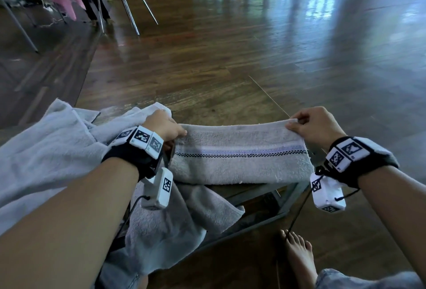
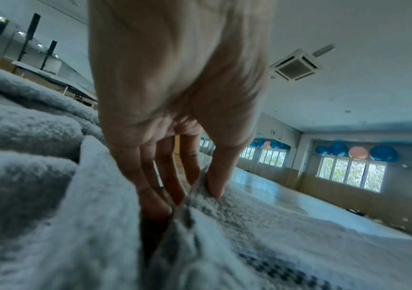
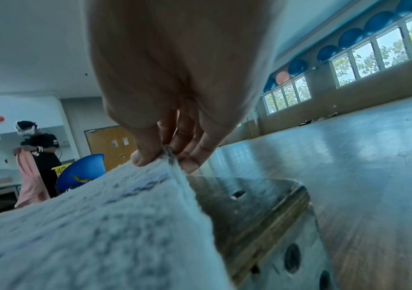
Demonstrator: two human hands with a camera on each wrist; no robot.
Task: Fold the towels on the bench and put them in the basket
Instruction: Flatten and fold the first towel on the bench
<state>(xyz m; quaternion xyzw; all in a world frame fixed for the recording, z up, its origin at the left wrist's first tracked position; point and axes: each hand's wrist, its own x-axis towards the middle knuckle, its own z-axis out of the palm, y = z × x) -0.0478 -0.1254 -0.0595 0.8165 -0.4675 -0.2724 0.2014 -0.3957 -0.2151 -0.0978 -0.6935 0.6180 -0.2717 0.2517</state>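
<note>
Dim daylight, floor (image 1: 253,35) glare, blurred edges.

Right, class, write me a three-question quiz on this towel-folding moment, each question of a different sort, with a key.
1. True or false: both hands pinch the striped towel.
2. Which hand is beside the heap of loose towels? A left, B right.
3. Fill in: the striped towel rests on the ____.

Key:
1. True; the right hand pinches the other far corner.
2. A.
3. Bench.
</note>
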